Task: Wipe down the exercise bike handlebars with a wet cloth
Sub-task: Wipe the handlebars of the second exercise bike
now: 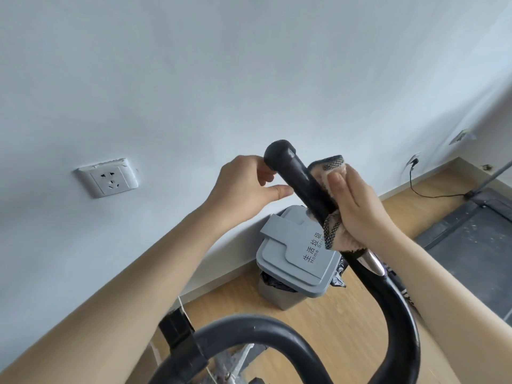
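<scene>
The black foam-covered handlebar (299, 176) of the exercise bike rises toward me, its rounded end at the top. A pinkish cloth with a dark patterned edge (331, 231) is wrapped against the bar's right side. My right hand (360, 209) presses the cloth onto the bar, fingers fairly straight over it. My left hand (246, 187) is at the bar's upper end, its fingers curled behind the end cap and its thumb pointing at the bar. Lower down, the bar curves into the bike's black frame tube (399, 314).
A grey lidded waste bin (291, 261) with a black liner stands on the wooden floor by the wall, just behind the handlebar. A white wall socket (109, 178) is at the left. A dark treadmill deck (471, 234) and a cable lie at the right.
</scene>
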